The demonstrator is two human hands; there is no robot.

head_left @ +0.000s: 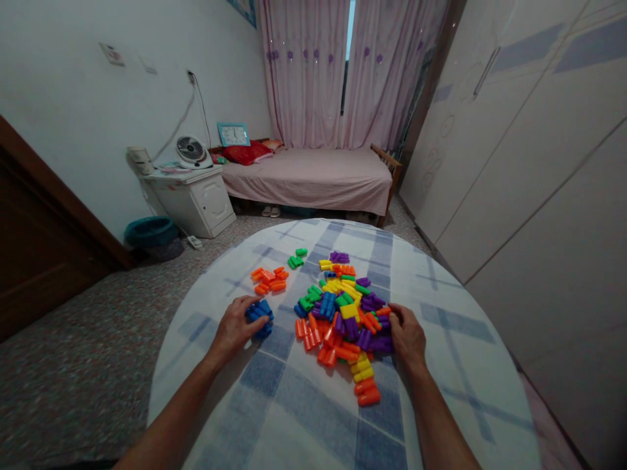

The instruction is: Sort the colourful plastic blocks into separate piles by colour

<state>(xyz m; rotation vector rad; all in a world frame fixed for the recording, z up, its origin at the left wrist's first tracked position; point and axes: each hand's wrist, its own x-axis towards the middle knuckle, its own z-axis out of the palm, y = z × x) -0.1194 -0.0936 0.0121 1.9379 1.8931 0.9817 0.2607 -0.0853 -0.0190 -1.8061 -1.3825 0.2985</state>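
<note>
My left hand point(240, 328) is closed around a small bunch of blue plastic toy blocks point(263, 310) on the left of the table, thumb lying over them. At the right edge of a mixed pile of coloured toy blocks point(349, 311), my right hand point(407, 334) has its fingers curled in against purple blocks point(379, 343) and an orange block point(383, 312). What its fingertips grip is partly hidden. The pile holds orange, yellow, green, blue and purple tube-shaped pieces, some joined together.
Apart from the pile lie a group of orange blocks point(269, 279) and a few green blocks point(296, 261). All rest on a round table point(294, 418) with a checked cloth. Beyond are a bed point(313, 173), a white cabinet point(210, 202) with a fan point(192, 151), and a wardrobe point(514, 163).
</note>
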